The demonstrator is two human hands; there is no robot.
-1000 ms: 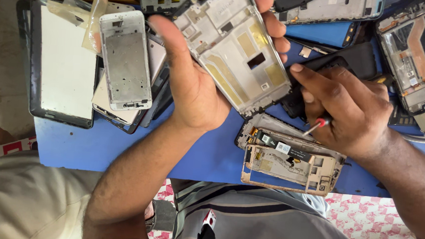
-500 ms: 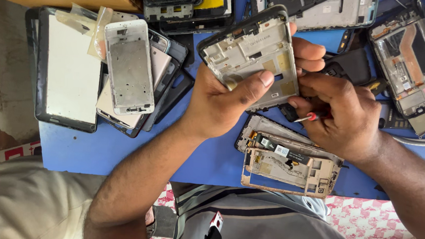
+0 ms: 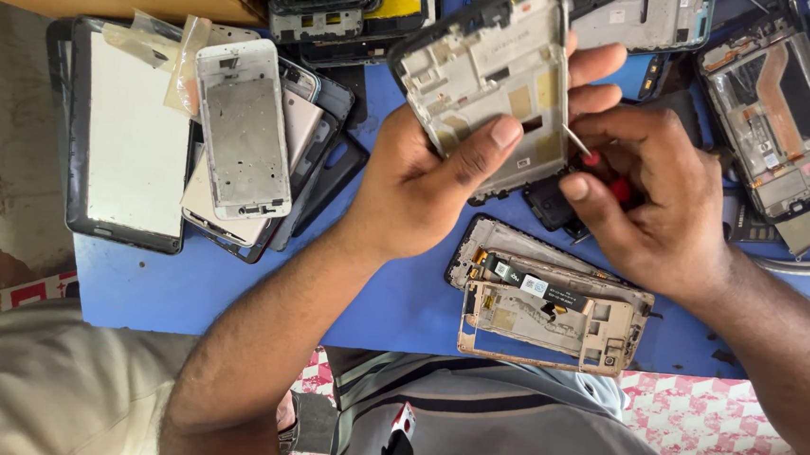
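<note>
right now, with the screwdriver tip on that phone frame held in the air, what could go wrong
1. The left hand holds the phone frame off the table by thumb and fingertips only; a push from the screwdriver in the right hand might twist it loose.
2. The tip sits close to the left fingers; a slip could jab them.
3. An opened phone lies right below; a dropped frame may hit its exposed parts.

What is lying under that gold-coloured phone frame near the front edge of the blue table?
Under the gold phone frame lies a dark-edged phone body; its upper edge and left corner stick out. The rest is covered, so its state cannot be seen. Both rest on the blue table.
</note>
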